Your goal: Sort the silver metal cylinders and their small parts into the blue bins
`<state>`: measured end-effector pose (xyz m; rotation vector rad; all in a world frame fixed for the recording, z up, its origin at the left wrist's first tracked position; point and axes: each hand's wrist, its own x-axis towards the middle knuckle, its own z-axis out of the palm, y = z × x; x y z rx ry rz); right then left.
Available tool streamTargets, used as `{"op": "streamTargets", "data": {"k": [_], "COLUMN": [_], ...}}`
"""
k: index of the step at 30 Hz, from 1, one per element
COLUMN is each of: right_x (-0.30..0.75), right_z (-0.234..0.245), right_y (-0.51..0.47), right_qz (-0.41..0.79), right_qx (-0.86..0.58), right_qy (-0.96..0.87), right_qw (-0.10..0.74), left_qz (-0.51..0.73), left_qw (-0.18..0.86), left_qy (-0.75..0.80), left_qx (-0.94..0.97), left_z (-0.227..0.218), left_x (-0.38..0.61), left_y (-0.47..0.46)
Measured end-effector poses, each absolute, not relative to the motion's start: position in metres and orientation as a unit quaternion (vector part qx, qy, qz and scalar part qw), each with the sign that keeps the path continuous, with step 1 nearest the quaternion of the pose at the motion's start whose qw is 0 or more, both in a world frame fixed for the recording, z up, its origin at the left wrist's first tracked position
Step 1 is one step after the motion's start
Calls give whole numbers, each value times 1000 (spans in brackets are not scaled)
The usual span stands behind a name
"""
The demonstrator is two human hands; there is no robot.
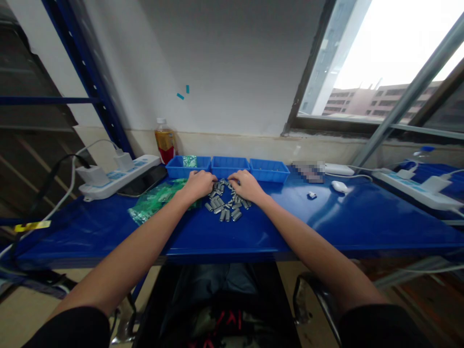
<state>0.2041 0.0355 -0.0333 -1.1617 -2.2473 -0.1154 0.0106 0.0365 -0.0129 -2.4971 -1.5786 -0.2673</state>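
Observation:
A loose pile of small silvery metal cylinders (225, 214) lies on the blue tabletop, some larger and some thinner. My left hand (200, 184) rests at the pile's far left side, its fingers bent together over the pieces. Opposite it, my right hand (247, 185) touches the far right side with thumb and fingers curled in. What either closed hand holds, if anything, is too small to make out. Under my left forearm are green-tinted plastic bags (154, 199). Behind the hands stand three blue bins: a left bin (174, 169) containing a green packet, a middle bin (231, 164), and a right bin (270, 170).
A drink bottle (165, 141) stands behind the left bin. Power strips lie at left (119, 179) and right (413, 186), with a dark phone (143, 181) beside the left one. A white earbud case (340, 187) and a small white item (311, 195) sit right.

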Motion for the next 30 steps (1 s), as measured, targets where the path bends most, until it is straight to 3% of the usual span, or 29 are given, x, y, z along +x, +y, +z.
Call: {"op": "streamTargets", "data": {"k": [7, 13, 19, 30], "right_x": [197, 193, 197, 196], "right_z": [-32, -27, -21, -22], "right_y": [26, 18, 17, 19], "right_qz": [-13, -28, -34, -17], "right_qx": [-432, -402, -407, -402], "right_qy": [-841, -839, -826, -808], "right_qw": [325, 366, 388, 431], "left_qz": [-140, -291, -379, -360], "left_qw": [82, -35, -125, -31], "left_qy": [-549, -404, -397, -382], "left_qx": [-820, -866, -826, -851], "left_z": [-12, -11, -9, -2], "left_x": [8, 15, 25, 20], "left_y": [38, 39, 29, 24]}}
